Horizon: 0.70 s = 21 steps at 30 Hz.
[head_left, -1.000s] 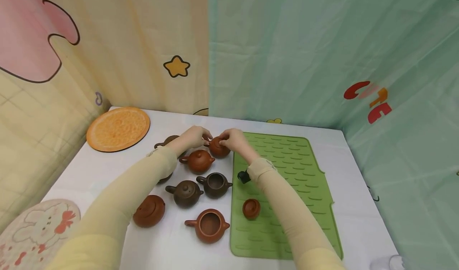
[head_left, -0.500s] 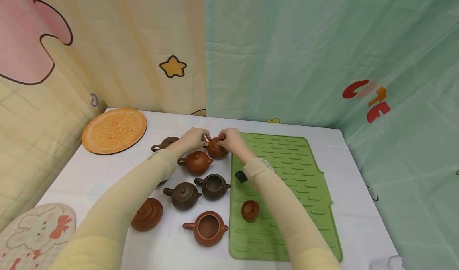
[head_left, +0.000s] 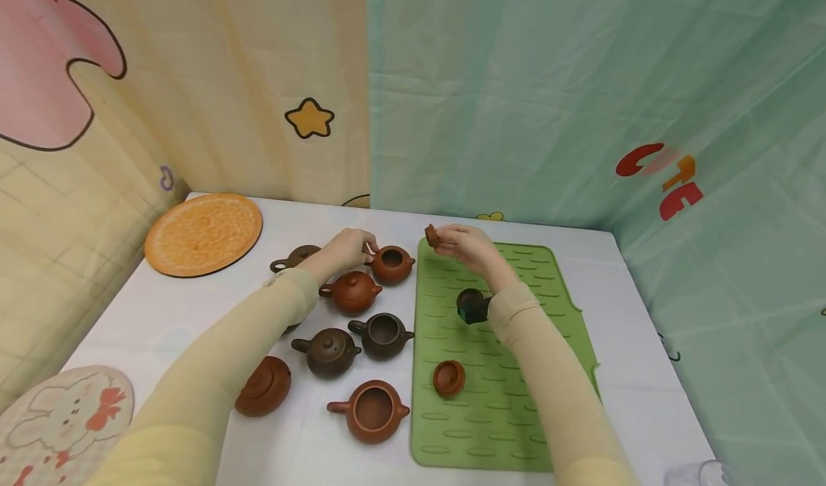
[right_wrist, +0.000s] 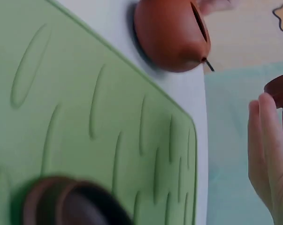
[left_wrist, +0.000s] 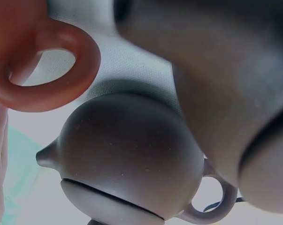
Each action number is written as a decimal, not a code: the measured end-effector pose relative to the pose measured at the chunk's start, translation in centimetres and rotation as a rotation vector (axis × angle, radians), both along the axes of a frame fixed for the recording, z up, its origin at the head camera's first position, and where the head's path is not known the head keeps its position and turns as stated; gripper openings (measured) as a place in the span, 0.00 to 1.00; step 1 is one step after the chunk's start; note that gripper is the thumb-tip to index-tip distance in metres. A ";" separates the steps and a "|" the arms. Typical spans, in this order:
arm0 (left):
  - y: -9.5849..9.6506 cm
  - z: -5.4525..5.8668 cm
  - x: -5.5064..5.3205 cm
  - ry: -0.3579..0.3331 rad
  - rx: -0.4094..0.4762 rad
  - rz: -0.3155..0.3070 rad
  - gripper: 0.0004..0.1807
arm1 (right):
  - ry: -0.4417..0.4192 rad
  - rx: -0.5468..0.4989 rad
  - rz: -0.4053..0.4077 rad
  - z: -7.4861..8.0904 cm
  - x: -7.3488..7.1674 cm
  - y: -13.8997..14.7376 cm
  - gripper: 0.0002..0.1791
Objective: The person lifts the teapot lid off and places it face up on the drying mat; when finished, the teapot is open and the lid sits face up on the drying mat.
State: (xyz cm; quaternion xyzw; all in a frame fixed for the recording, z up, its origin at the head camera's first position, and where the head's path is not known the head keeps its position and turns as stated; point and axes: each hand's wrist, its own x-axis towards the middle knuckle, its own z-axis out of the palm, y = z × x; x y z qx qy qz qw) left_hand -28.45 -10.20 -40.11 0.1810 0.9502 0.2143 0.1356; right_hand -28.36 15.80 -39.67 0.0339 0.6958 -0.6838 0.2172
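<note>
At the far side of the table, my left hand (head_left: 348,249) pinches the handle side of a small red-brown teapot (head_left: 392,267), whose top opening shows. My right hand (head_left: 466,246) holds a small red-brown lid (head_left: 431,236) in its fingertips, raised over the back left corner of the green mat (head_left: 516,429). In the right wrist view, the lid (right_wrist: 279,89) is cut off by the right edge. A lidded red teapot (head_left: 351,292) stands just in front of the left hand's pot. In the left wrist view, a dark brown lidded teapot (left_wrist: 132,145) appears close up.
Two lidless pots, one dark (head_left: 383,336) and one red (head_left: 374,411), stand left of the mat. A lidded dark teapot (head_left: 329,353) and a red one (head_left: 266,386) are nearby. A red lid (head_left: 449,378) and a dark round piece (head_left: 470,300) lie on the mat.
My right hand has lifted the lid off the back red teapot and carried it rightward over the mat, exposing the opening. My left hand stays at that pot.
</note>
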 end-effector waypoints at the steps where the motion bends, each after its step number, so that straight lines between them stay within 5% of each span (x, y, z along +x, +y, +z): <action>1: 0.0 0.0 0.0 0.000 0.000 0.000 0.08 | -0.014 -0.036 0.010 -0.1 0.1 0.6 0.23; 6: 0.0 -0.1 0.0 -0.003 0.007 0.003 0.08 | -0.080 -0.117 0.041 -1.0 0.4 2.7 0.26; 12: 0.0 -0.1 0.1 -0.001 0.009 0.001 0.08 | -0.191 -0.248 -0.077 -2.3 0.7 3.7 0.28; 21: 0.0 -0.2 -0.1 -0.014 0.012 0.009 0.08 | -0.054 0.054 0.052 -3.6 1.3 4.3 0.26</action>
